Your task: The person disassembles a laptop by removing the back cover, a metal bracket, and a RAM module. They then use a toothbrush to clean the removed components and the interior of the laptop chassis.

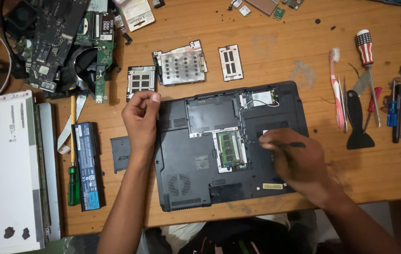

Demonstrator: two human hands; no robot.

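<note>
Nearest me lies the black laptop [231, 146], flipped belly-up near the front edge of the wooden table [280, 56], its bay covers off so the green memory module [229, 147] and the wireless card [260, 98] show. My right hand [299, 162] pinches a thin dark tool [289, 144] whose tip sits just right of the memory bay; my left hand [141, 117] is curled into a loose fist at the laptop's upper left corner, thumb on top, and I cannot tell whether it grips anything. To do this well, I judge the tool should stay low and steady, clear of the thin cables running up to the card, while the left hand braces the case. Removed covers [181, 62] lie above, a battery [89, 164] and green-handled screwdriver [73, 183] to the left, more tools [360, 122] to the right. My right hand hides the tool's tip and what it touches; the screen panel [3, 174] at left is cut off.
</note>
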